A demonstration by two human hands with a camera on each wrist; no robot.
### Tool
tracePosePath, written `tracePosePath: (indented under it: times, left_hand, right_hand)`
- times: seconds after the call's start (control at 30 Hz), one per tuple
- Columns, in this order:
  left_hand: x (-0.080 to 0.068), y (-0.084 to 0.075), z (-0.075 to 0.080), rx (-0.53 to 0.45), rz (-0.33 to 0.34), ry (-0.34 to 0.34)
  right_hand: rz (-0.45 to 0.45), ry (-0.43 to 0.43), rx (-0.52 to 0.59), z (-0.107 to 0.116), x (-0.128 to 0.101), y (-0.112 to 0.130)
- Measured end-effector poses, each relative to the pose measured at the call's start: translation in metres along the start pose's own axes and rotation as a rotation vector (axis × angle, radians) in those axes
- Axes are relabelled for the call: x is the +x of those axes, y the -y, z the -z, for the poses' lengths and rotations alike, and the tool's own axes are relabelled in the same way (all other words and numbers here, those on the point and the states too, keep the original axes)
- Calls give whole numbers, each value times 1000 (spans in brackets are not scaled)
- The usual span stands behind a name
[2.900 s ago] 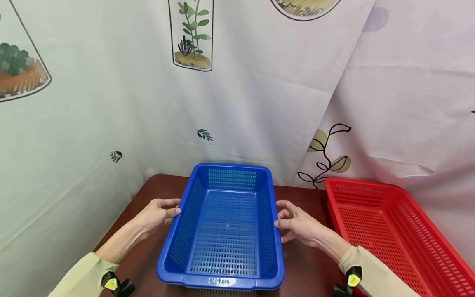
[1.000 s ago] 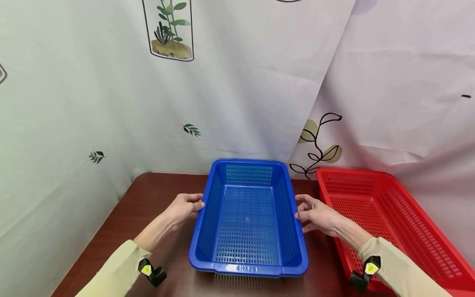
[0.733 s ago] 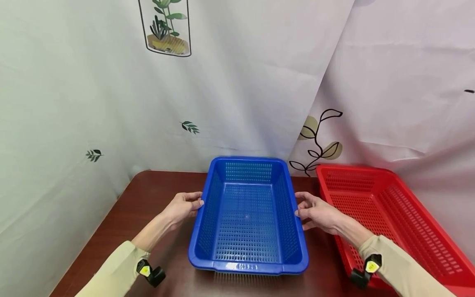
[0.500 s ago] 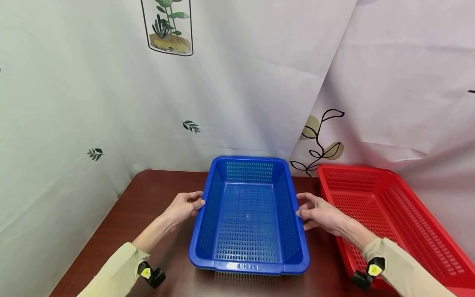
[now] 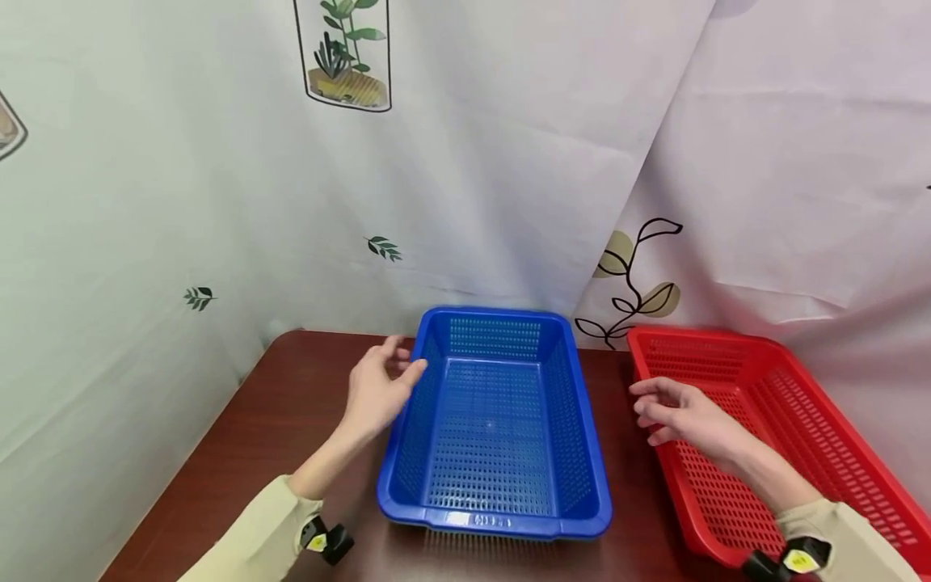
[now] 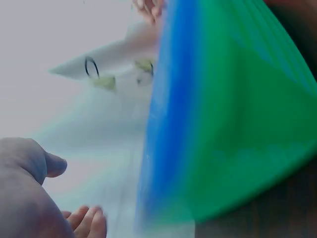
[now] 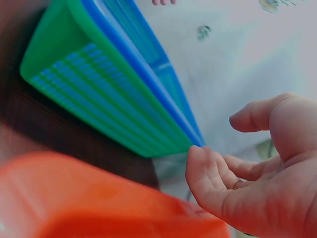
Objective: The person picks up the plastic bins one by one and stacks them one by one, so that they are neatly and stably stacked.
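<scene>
Head view: both hands off the blue basket (image 5: 494, 420), fingers relaxed, holding nothing.
Basket sits mid-tabletop (image 5: 291, 420); left hand (image 5: 378, 388) beside its left rim, right hand (image 5: 687, 416) over the red basket (image 5: 800, 436) edge. Best regrip both long rims evenly.

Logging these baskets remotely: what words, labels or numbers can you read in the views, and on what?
Blue basket, near rim: pale embossed mark, too small and blurred to read.
Yellow tags on the wrist devices: too small to read.
Red basket and curtain: no text, only plant drawings.
</scene>
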State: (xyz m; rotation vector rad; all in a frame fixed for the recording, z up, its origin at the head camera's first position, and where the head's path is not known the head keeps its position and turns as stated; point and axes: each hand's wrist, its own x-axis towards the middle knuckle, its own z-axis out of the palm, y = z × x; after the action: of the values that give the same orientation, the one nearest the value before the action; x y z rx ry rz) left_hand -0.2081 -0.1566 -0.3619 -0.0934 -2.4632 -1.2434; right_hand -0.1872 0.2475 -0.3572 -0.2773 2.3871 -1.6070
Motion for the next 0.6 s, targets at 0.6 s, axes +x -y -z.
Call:
tracePosePath:
  times: [0.6]
  left_hand:
    - [-26,-97,-95,-727,309,495]
  right_hand:
    - [134,-123,-58,66,-38,0]
